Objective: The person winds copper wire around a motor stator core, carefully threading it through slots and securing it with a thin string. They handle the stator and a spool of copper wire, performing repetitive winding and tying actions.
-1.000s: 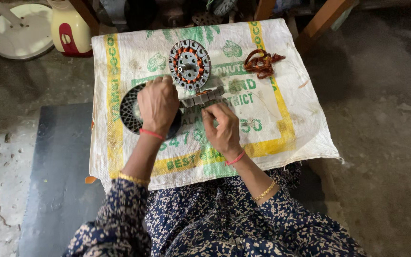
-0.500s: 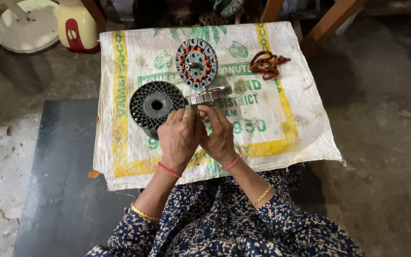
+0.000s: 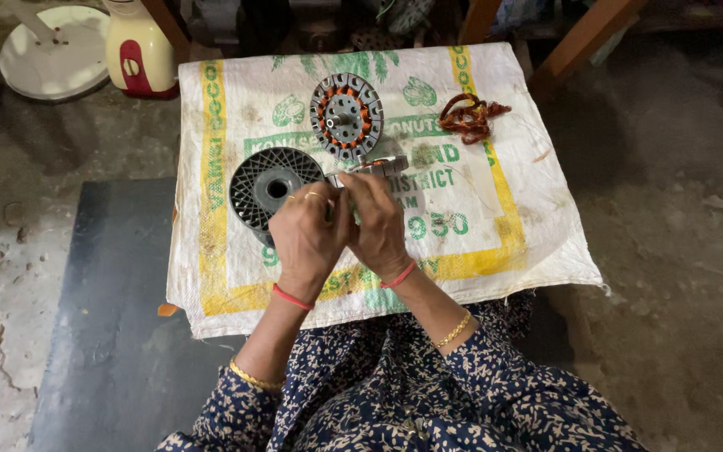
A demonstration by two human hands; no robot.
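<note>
My left hand (image 3: 305, 241) and my right hand (image 3: 381, 224) are pressed together over a white woven sack (image 3: 504, 226). Both pinch a small grey toothed metal piece (image 3: 382, 165), which sticks out beyond my fingertips. Just left of my left hand a dark round slotted disc (image 3: 265, 184) lies flat on the sack. Beyond my hands sits a round stator with copper windings (image 3: 346, 115). A tangle of reddish copper wire (image 3: 471, 117) rests at the sack's far right.
A white round fan base (image 3: 50, 54) and a cream and red appliance (image 3: 137, 52) stand on the floor at the far left. A dark mat (image 3: 115, 326) lies left of my lap. Wooden legs (image 3: 583, 42) rise at the far right.
My left hand has left the dark slotted disc and joined my right hand on the grey metal piece. The disc now lies uncovered.
</note>
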